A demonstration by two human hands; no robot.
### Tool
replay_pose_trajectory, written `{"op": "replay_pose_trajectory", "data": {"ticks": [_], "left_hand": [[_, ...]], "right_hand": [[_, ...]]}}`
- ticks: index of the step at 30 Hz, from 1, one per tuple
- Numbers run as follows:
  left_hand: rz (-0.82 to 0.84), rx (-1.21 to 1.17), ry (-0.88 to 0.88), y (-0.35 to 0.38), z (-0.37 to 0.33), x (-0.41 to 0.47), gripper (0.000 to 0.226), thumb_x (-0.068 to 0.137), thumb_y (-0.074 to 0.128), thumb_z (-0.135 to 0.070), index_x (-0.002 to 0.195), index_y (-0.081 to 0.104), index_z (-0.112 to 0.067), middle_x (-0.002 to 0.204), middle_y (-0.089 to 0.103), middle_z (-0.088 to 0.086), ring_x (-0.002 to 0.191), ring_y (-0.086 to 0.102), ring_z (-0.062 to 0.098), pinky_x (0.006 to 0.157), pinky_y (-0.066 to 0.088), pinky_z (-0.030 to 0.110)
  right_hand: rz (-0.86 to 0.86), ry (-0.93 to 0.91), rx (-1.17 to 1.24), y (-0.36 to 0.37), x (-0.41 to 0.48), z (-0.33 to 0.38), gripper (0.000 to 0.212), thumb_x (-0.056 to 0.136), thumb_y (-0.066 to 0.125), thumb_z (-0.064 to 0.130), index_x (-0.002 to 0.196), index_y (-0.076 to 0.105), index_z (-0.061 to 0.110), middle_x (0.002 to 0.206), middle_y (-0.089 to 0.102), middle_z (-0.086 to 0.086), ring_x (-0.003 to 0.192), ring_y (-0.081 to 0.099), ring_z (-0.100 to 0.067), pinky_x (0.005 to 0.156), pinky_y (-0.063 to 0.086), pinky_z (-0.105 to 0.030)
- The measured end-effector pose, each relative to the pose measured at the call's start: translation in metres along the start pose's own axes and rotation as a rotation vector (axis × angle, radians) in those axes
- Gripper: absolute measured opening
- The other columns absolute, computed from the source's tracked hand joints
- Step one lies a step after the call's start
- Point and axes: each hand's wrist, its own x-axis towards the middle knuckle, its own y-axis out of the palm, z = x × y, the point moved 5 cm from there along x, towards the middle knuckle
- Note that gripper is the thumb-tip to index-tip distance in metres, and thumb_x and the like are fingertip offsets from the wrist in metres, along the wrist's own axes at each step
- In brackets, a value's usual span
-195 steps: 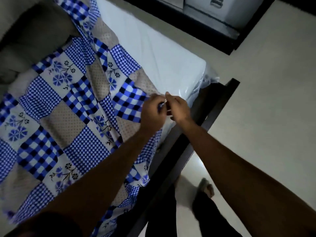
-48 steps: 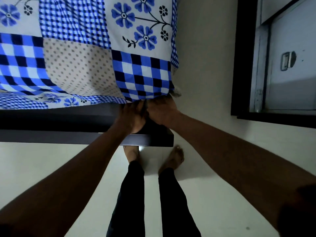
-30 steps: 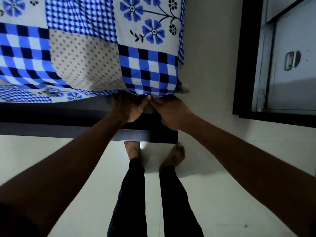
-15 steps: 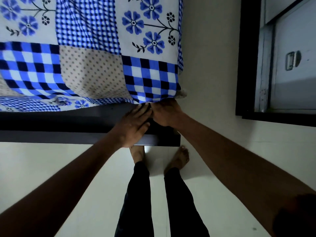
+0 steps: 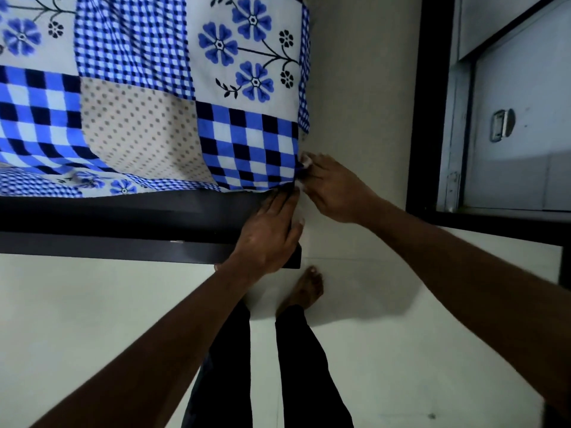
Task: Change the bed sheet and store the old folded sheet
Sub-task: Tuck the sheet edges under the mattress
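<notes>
The bed sheet (image 5: pixel 139 125) is a patchwork print of large and small blue-and-white checks, beige squares with grey dots, and white squares with blue flowers on dark stems. It lies spread flat and smooth over the bed, its near edge tucked down against the dark bed frame (image 5: pixel 108 217). Its corner sits just beyond the straight fingertips of the left hand (image 5: pixel 268 236). The right hand (image 5: pixel 333 189) pinches that corner from the side.
</notes>
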Motion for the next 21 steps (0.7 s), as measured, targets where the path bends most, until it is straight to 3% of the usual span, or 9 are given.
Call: {"op": "replay_pose_trajectory", "data": {"ticks": [2, 6, 9, 11, 13, 16, 21], "left_hand": [[0.002, 0.022, -0.012, 0.004, -0.006, 0.002, 0.067, 0.104, 0.036, -0.042, 0.161, 0.011, -0.017, 0.167, 0.013, 0.007, 0.153, 0.016, 0.024, 0.123, 0.021, 0.039], [-0.038, -0.002, -0.091, 0.002, -0.019, 0.008, 0.073, 0.100, 0.047, -0.028, 0.160, 0.009, -0.014, 0.167, 0.011, 0.009, 0.150, 0.020, 0.026, 0.120, 0.024, 0.036], [-0.046, -0.051, -0.132, 0.003, -0.026, 0.022, 0.079, 0.096, 0.049, -0.023, 0.160, 0.003, -0.012, 0.167, 0.010, 0.010, 0.151, 0.017, 0.026, 0.122, 0.024, 0.040], [-0.066, -0.023, -0.173, 0.008, -0.029, 0.028, 0.081, 0.096, 0.048, -0.026, 0.160, 0.000, -0.010, 0.167, 0.007, 0.012, 0.152, 0.012, 0.029, 0.122, 0.023, 0.046], [-0.053, 0.062, -0.207, 0.015, -0.032, 0.031, 0.079, 0.099, 0.042, -0.033, 0.159, -0.004, -0.010, 0.168, 0.001, 0.011, 0.153, 0.005, 0.031, 0.124, 0.016, 0.047], [-0.117, -0.011, -0.260, 0.018, -0.034, 0.039, 0.079, 0.098, 0.044, -0.036, 0.159, 0.002, -0.008, 0.166, 0.012, 0.015, 0.151, 0.013, 0.035, 0.124, 0.017, 0.048], [-0.230, -0.080, -0.352, 0.016, -0.033, 0.054, 0.069, 0.091, 0.053, -0.032, 0.148, 0.037, 0.005, 0.144, 0.049, 0.027, 0.131, 0.047, 0.046, 0.112, 0.035, 0.053]], "right_hand": [[0.121, -0.031, -0.091, 0.002, 0.021, -0.005, 0.042, 0.096, 0.038, 0.021, 0.123, 0.068, 0.007, 0.140, 0.057, -0.016, 0.133, 0.048, -0.038, 0.114, 0.034, -0.053], [0.283, -0.115, -0.231, -0.005, 0.024, -0.012, 0.056, 0.090, 0.030, 0.033, 0.127, 0.066, 0.013, 0.141, 0.056, -0.015, 0.136, 0.046, -0.039, 0.115, 0.025, -0.059], [0.301, -0.166, -0.296, -0.020, 0.044, -0.012, 0.049, 0.077, 0.033, 0.028, 0.092, 0.078, 0.014, 0.097, 0.073, -0.008, 0.108, 0.065, -0.036, 0.095, 0.047, -0.051], [0.348, -0.176, -0.293, -0.025, 0.053, -0.019, 0.042, 0.071, 0.033, 0.025, 0.070, 0.074, 0.014, 0.072, 0.069, -0.003, 0.089, 0.067, -0.032, 0.075, 0.051, -0.040], [0.338, -0.218, -0.316, -0.030, 0.055, -0.023, 0.051, 0.070, 0.029, 0.024, 0.083, 0.078, 0.017, 0.080, 0.072, -0.002, 0.096, 0.065, -0.031, 0.072, 0.048, -0.037], [0.330, -0.223, -0.217, -0.029, 0.054, -0.030, 0.058, 0.072, 0.029, 0.020, 0.109, 0.073, 0.014, 0.111, 0.071, -0.008, 0.116, 0.057, -0.034, 0.078, 0.045, -0.039], [0.144, -0.153, 0.050, -0.054, 0.031, -0.036, 0.053, 0.073, 0.037, 0.011, 0.111, 0.074, 0.012, 0.100, 0.072, -0.017, 0.090, 0.067, -0.037, 0.068, 0.053, -0.038]]}}
